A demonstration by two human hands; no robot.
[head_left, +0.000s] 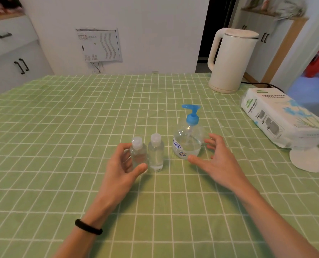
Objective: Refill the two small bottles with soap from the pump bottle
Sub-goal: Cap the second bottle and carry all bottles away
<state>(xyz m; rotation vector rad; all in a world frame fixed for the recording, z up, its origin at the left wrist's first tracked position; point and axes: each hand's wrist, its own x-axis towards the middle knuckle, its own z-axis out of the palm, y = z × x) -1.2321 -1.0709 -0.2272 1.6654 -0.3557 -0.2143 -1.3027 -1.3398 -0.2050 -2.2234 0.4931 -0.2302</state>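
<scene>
Two small bottles stand upright near mid-table (61,127), side by side and almost touching: the left bottle (138,154) and the right bottle (155,155), each capped, with clear liquid inside whose level I cannot read. At their 3 o'clock, just beside them, the pump bottle (187,144) also stands upright, its blue pump (192,116) screwed on and the spout aimed toward 9 o'clock. The left hand (123,170) is cupped about the left bottle from its 7 o'clock, thumb in front of the base and fingers at the 9 o'clock side. It is not clamped, a gap shows at the palm, and whether any fingertip touches the plastic I cannot tell. The right hand (220,159) is spread and holds nothing, lying at the pump bottle's 4 o'clock with the thumb tip just beside the base. By the look of it no refilling has begun, since every cap is on. The coming grasp turns on this: each target lies up and inward from its own hand, the left bottle at 1 o'clock of the left palm and the pump bottle at 10 o'clock of the right. All long axes are vertical, so a sideways wrap suits both. The right bottle sits so near the left thumb that closing could tip it. A kettle (231,60) stands at the far 1 o'clock and a tissue pack (281,116) at 2 o'clock, both well apart.
</scene>
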